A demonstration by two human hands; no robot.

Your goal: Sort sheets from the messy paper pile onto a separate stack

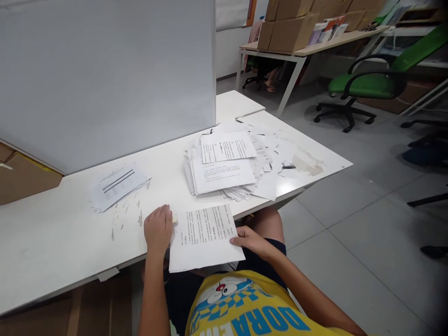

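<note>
The left hand (158, 229) presses curled fingers on the left edge of a white printed paper sheet (205, 238) overhanging the white table's (52, 238) near edge. The right hand (249, 240) seems to pinch its right edge. A loose heap of printed papers (231, 163) lies just beyond.

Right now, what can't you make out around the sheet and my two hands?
- Head view: print on the sheet is too small to read.
- Left hand covers a small pale object; what it is stays unclear.
- Lower papers in the big pile are hidden by the top sheets.
- Right hand fingertips: grip or touch, unclear.
</note>
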